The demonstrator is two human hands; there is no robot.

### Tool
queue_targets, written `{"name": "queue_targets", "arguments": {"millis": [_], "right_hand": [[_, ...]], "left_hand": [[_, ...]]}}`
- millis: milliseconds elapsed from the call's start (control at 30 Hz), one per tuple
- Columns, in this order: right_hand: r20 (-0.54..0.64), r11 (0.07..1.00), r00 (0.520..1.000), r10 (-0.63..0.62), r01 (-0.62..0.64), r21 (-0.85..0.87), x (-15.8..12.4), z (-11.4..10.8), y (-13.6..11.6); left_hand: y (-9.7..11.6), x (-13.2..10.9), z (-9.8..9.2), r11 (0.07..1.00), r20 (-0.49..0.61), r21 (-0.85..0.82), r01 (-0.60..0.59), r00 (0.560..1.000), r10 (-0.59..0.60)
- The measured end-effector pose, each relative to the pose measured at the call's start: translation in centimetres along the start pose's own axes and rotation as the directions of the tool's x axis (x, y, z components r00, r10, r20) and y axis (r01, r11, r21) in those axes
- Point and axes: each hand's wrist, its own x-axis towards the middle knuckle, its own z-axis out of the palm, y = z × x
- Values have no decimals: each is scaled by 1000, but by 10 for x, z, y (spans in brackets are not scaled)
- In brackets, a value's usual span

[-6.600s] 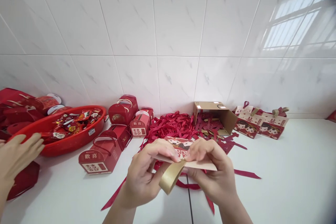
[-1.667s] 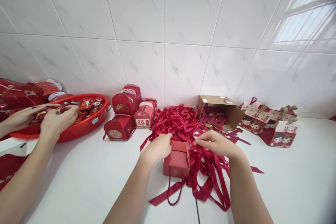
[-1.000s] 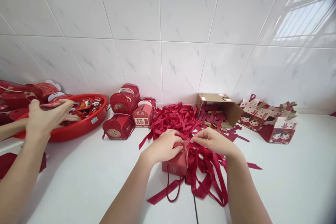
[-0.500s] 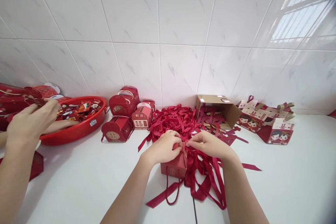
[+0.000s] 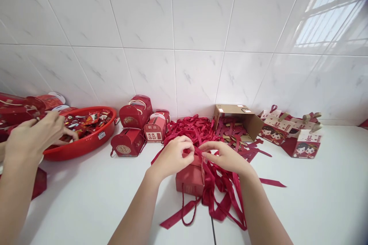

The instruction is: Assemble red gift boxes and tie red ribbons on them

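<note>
A small red gift box (image 5: 189,179) stands on the white counter (image 5: 94,195) in front of me. My left hand (image 5: 172,156) is closed over its top, pinching a strand of red ribbon. My right hand (image 5: 225,157) pinches the same ribbon from the right, fingertips nearly touching the left hand's. A bunch of dark red ribbons (image 5: 224,195) trails down the box's right side and onto the counter.
A ribbon heap (image 5: 192,130) and an open cardboard box (image 5: 240,120) lie behind. Closed red gift boxes (image 5: 138,124) stand back left, printed boxes (image 5: 290,134) back right. Another person's hands (image 5: 34,138) work at a red basin (image 5: 83,141) of sweets on the left.
My two hands have drawn closer together over the box top and lifted slightly with the ribbon. The other person's hands shifted at the basin's left rim.
</note>
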Motion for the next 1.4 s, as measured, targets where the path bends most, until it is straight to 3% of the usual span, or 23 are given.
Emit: {"name": "queue_targets", "arguments": {"millis": [133, 233, 333, 433, 500, 567, 633, 700, 733, 767, 800, 833, 900, 967, 1000, 1033, 1100, 1200, 1267, 1400], "right_hand": [[-37, 992, 992, -124, 125, 30, 5, 13, -8], [-104, 988, 983, -150, 153, 18, 6, 17, -12], [-199, 989, 971, -133, 142, 33, -1, 9, -15], [-338, 985, 933, -123, 157, 75, -20, -3, -19], [-444, 974, 888, -122, 192, 118, -35, -10, -24], [-623, 951, 774, -112, 266, 160, -50, -14, -31], [-830, 892, 547, -109, 423, 162, -60, -15, -39], [-946, 796, 305, -114, 597, 96, -67, -18, -42], [-963, 755, 241, -118, 651, 70, -68, -20, -42], [-966, 728, 227, -120, 682, 70, -69, -23, -41], [-960, 724, 258, -113, 683, 98, -69, -26, -38], [-937, 748, 336, -98, 645, 153, -68, -29, -34], [-808, 843, 587, -51, 459, 280, -64, -33, -27], [-546, 931, 838, 25, 180, 318, -55, -34, -20], [-383, 950, 922, 63, 63, 307, -49, -31, -18], [-222, 953, 971, 87, -16, 304, -41, -27, -16], [50, 922, 996, 73, -87, 378, -23, -13, -11], [275, 789, 961, 29, -191, 583, 5, 16, -3], [321, 739, 945, 65, -262, 621, 20, 34, 3], [302, 774, 945, 127, -285, 565, 34, 58, 12]], "left_hand": [[10, -6, -11, 997, -107, -67, -28, 994, 20], [12, -14, -16, 999, -95, -32, 21, 995, -24], [5, -20, -17, 988, 63, 70, 140, 988, -144], [-7, -22, -17, 949, 244, 174, 261, 923, -299], [-14, -22, -17, 928, 283, 195, 316, 888, -362], [-20, -21, -18, 918, 305, 192, 347, 868, -391], [-24, -20, -19, 913, 349, 196, 358, 845, -406], [-28, -19, -20, 914, 400, 190, 358, 822, -405], [-30, -18, -20, 918, 420, 171, 357, 816, -396], [-33, -18, -20, 922, 436, 145, 358, 814, -384], [-35, -17, -19, 926, 448, 115, 360, 813, -372], [-37, -17, -19, 928, 456, 89, 362, 814, -361], [-40, -17, -19, 930, 464, 58, 363, 815, -347], [-42, -17, -19, 930, 468, 42, 364, 816, -340], [-42, -18, -19, 931, 472, 34, 363, 815, -335], [-42, -17, -19, 932, 476, 25, 360, 816, -328], [-43, -17, -19, 935, 476, 12, 353, 820, -316], [-43, -16, -18, 938, 457, 25, 345, 830, -318], [-43, -16, -17, 940, 451, 37, 338, 834, -318], [-42, -15, -17, 947, 472, 37, 319, 830, -298]]}}
